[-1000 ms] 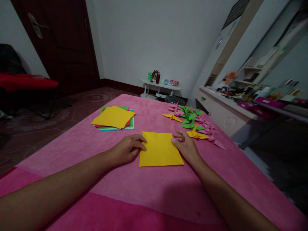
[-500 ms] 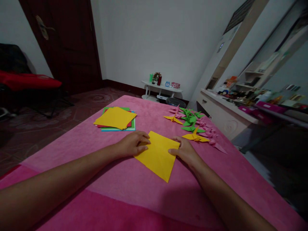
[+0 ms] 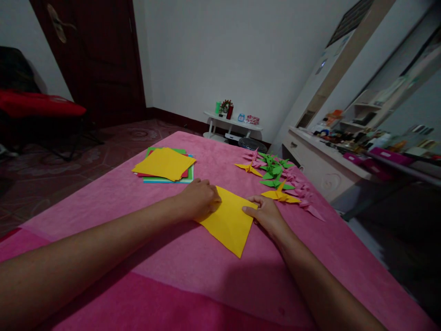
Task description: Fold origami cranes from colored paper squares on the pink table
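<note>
A square sheet of yellow origami paper point(image 3: 230, 224) lies at an angle on the pink cloth, one corner toward me. My right hand point(image 3: 264, 212) pinches its right corner, thumb on top and fingers beneath. Over the left part of the sheet, my left hand point(image 3: 203, 197) is curled with its fingers bent down at the edge; the fingertips are partly hidden. Beyond my left hand sits a stack of coloured paper point(image 3: 164, 164), yellow on top with red, green and blue edges showing. Just past my right hand rests a yellow folded paper crane point(image 3: 280, 196).
Several green paper cranes point(image 3: 274, 171) and pink paper cranes point(image 3: 298, 184) cluster at the right side of the pink cloth point(image 3: 165, 276). A dresser point(image 3: 327, 161) crowded with small items stands at the right. A low white shelf point(image 3: 234, 122) is by the far wall.
My left hand has shifted slightly right over the sheet and its fingers have curled in. The right hand keeps its hold on the right corner. The view has tilted slightly.
</note>
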`<state>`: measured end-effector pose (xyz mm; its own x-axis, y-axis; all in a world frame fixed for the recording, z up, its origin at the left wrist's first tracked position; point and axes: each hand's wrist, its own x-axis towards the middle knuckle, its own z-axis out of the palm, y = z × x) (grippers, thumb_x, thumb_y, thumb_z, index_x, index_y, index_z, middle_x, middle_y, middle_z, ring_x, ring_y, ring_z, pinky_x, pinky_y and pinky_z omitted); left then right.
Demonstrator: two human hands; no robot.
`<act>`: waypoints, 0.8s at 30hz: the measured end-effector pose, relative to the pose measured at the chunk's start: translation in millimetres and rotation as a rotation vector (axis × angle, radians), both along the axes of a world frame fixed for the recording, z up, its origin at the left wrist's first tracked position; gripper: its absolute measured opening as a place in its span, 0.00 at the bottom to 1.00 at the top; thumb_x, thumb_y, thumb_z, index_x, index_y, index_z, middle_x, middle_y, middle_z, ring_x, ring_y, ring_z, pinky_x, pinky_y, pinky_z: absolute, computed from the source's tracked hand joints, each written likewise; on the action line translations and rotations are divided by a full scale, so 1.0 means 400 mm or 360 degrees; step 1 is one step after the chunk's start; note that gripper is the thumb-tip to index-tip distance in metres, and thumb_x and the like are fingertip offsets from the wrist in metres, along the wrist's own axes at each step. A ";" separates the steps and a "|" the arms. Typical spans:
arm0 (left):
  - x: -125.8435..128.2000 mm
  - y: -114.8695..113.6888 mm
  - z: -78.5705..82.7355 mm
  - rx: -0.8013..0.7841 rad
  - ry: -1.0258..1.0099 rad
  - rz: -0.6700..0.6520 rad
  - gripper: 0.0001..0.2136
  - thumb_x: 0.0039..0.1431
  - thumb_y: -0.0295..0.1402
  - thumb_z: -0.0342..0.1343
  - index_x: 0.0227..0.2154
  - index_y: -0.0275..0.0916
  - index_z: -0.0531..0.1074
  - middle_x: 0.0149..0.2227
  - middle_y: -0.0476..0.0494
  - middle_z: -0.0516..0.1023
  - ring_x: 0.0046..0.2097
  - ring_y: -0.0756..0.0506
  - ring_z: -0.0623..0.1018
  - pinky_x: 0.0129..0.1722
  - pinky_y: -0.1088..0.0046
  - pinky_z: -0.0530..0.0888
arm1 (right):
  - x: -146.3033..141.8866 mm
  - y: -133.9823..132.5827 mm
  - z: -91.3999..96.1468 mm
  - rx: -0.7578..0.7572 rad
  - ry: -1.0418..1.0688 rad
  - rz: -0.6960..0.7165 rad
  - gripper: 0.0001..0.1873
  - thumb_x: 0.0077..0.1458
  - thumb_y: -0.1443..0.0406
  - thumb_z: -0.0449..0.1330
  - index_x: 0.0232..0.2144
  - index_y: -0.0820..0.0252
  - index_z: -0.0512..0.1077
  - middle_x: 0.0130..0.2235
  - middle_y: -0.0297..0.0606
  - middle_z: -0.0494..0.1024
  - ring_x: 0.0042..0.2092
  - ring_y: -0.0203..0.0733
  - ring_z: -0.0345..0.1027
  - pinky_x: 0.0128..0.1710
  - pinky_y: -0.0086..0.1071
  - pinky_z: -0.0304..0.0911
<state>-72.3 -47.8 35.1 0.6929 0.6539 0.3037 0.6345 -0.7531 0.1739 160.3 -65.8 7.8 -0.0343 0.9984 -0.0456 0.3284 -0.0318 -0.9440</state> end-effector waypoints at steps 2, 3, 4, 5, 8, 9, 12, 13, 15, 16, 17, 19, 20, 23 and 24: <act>0.018 -0.009 0.011 0.0023 0.0163 0.0080 0.04 0.49 0.30 0.56 0.25 0.39 0.76 0.33 0.40 0.77 0.38 0.40 0.73 0.38 0.64 0.66 | 0.000 -0.007 0.000 0.0009 0.0057 -0.0031 0.13 0.37 0.65 0.65 0.30 0.61 0.70 0.22 0.30 0.72 0.18 0.31 0.59 0.14 0.23 0.52; 0.023 -0.009 0.015 0.0021 0.0219 0.0102 0.05 0.50 0.30 0.55 0.26 0.39 0.76 0.34 0.39 0.77 0.39 0.40 0.73 0.37 0.64 0.67 | -0.001 -0.012 -0.001 0.0022 0.0101 -0.0062 0.15 0.37 0.66 0.64 0.32 0.60 0.70 0.23 0.29 0.72 0.18 0.31 0.60 0.14 0.23 0.53; 0.026 -0.006 0.016 0.0014 0.0212 0.0124 0.06 0.50 0.30 0.55 0.27 0.39 0.76 0.35 0.38 0.77 0.39 0.39 0.73 0.37 0.64 0.67 | -0.003 -0.017 -0.001 0.0035 0.0148 -0.0101 0.16 0.37 0.66 0.64 0.33 0.60 0.69 0.24 0.29 0.72 0.19 0.31 0.61 0.14 0.23 0.55; 0.028 -0.002 0.017 0.0006 0.0171 0.0146 0.06 0.50 0.29 0.55 0.28 0.38 0.77 0.35 0.38 0.77 0.40 0.39 0.74 0.37 0.64 0.67 | -0.006 -0.023 -0.002 0.0050 0.0199 -0.0143 0.17 0.38 0.67 0.64 0.34 0.60 0.68 0.24 0.29 0.72 0.20 0.32 0.63 0.15 0.24 0.57; 0.028 -0.001 0.017 -0.0040 -0.0037 0.0196 0.08 0.52 0.31 0.55 0.32 0.38 0.77 0.37 0.38 0.77 0.41 0.40 0.74 0.39 0.66 0.68 | -0.019 -0.038 -0.004 0.0078 0.0373 -0.0216 0.17 0.38 0.67 0.63 0.35 0.59 0.67 0.27 0.31 0.74 0.24 0.35 0.68 0.20 0.27 0.63; 0.030 -0.009 0.018 -0.0081 -0.0098 0.0198 0.09 0.53 0.34 0.55 0.33 0.38 0.77 0.37 0.39 0.77 0.41 0.41 0.74 0.40 0.67 0.68 | -0.025 -0.043 -0.004 0.0091 0.0425 -0.0219 0.17 0.38 0.67 0.63 0.35 0.59 0.67 0.28 0.32 0.74 0.25 0.36 0.69 0.21 0.27 0.64; 0.049 -0.064 0.022 -0.0245 -0.0153 0.0167 0.19 0.54 0.48 0.52 0.38 0.39 0.76 0.37 0.40 0.77 0.39 0.43 0.75 0.38 0.69 0.69 | -0.045 -0.053 0.000 0.0161 0.0485 -0.0233 0.17 0.38 0.67 0.63 0.35 0.60 0.67 0.29 0.32 0.74 0.26 0.36 0.70 0.22 0.27 0.65; 0.058 -0.088 0.023 -0.0272 -0.0135 0.0141 0.22 0.52 0.52 0.50 0.38 0.39 0.75 0.36 0.40 0.77 0.38 0.42 0.75 0.36 0.69 0.69 | -0.051 -0.056 0.002 0.0189 0.0477 -0.0245 0.17 0.38 0.67 0.63 0.35 0.60 0.67 0.29 0.32 0.74 0.25 0.36 0.70 0.22 0.27 0.65; 0.077 -0.136 0.024 -0.0266 -0.0040 0.0091 0.25 0.49 0.56 0.51 0.36 0.39 0.75 0.35 0.39 0.76 0.38 0.40 0.74 0.35 0.67 0.69 | -0.059 -0.061 0.007 0.0207 0.0456 -0.0256 0.19 0.37 0.67 0.64 0.36 0.60 0.66 0.28 0.32 0.74 0.25 0.36 0.69 0.22 0.26 0.64; 0.085 -0.156 0.024 -0.0233 0.0007 0.0097 0.25 0.48 0.56 0.52 0.35 0.38 0.75 0.36 0.38 0.76 0.39 0.39 0.74 0.35 0.66 0.69 | -0.060 -0.063 0.009 0.0184 0.0448 -0.0253 0.19 0.37 0.66 0.64 0.36 0.60 0.66 0.28 0.32 0.74 0.25 0.36 0.69 0.21 0.27 0.65; 0.091 -0.172 0.024 -0.0200 0.0059 0.0113 0.23 0.48 0.53 0.53 0.35 0.38 0.75 0.36 0.37 0.75 0.39 0.38 0.73 0.35 0.65 0.69 | -0.059 -0.064 0.010 0.0149 0.0437 -0.0246 0.19 0.38 0.66 0.64 0.36 0.60 0.66 0.28 0.31 0.74 0.24 0.36 0.69 0.21 0.27 0.65; 0.097 -0.190 0.024 -0.0160 0.0142 0.0136 0.16 0.51 0.44 0.53 0.34 0.38 0.74 0.35 0.37 0.75 0.39 0.38 0.73 0.33 0.64 0.69 | -0.050 -0.063 0.013 0.0074 0.0395 -0.0226 0.17 0.41 0.62 0.63 0.35 0.60 0.68 0.28 0.32 0.74 0.24 0.36 0.69 0.20 0.28 0.65; 0.096 -0.192 0.024 -0.0158 0.0174 0.0138 0.12 0.52 0.40 0.51 0.33 0.38 0.74 0.35 0.38 0.75 0.38 0.39 0.73 0.32 0.65 0.69 | -0.042 -0.060 0.013 0.0052 0.0372 -0.0216 0.15 0.43 0.61 0.61 0.35 0.60 0.69 0.27 0.32 0.74 0.24 0.36 0.68 0.19 0.28 0.65; 0.082 -0.189 0.024 -0.0209 0.0194 0.0097 0.09 0.52 0.31 0.48 0.31 0.38 0.73 0.34 0.39 0.74 0.38 0.40 0.73 0.32 0.65 0.70 | -0.013 -0.044 0.011 0.0038 0.0384 -0.0148 0.13 0.46 0.60 0.58 0.34 0.61 0.72 0.27 0.34 0.74 0.24 0.35 0.67 0.20 0.28 0.64; 0.076 -0.186 0.024 -0.0245 0.0178 0.0078 0.09 0.53 0.31 0.48 0.31 0.38 0.73 0.35 0.39 0.74 0.38 0.40 0.73 0.33 0.65 0.70 | -0.004 -0.037 0.010 0.0042 0.0401 -0.0107 0.13 0.46 0.61 0.58 0.34 0.61 0.73 0.28 0.35 0.75 0.26 0.35 0.68 0.22 0.28 0.65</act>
